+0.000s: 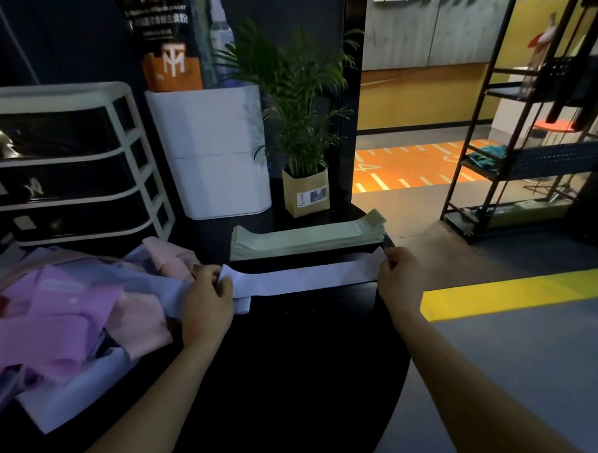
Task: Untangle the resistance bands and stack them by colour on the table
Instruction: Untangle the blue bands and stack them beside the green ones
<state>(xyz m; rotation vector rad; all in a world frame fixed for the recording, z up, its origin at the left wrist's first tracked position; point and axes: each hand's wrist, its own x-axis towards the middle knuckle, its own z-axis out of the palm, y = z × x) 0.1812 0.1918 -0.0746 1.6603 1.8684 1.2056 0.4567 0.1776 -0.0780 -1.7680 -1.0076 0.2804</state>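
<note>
A pale lavender-blue band [303, 277] stretches flat across the black table [297, 380] between my hands. My left hand [206, 300] grips its left end, where the band bunches and folds under. My right hand [401, 275] pinches its right end. Just behind it lies a neat stack of pale green bands [308, 239]. A tangled heap of purple, pink and lavender bands [72, 315] covers the table's left side, touching my left hand.
At the back stand a white drawer unit with dark drawers [65, 164], a white bin [215, 151] and a potted plant in a paper bag [306, 188]. The table edge drops off on the right to a grey floor with a yellow stripe [519, 292]. A black shelf rack [526, 130] stands far right.
</note>
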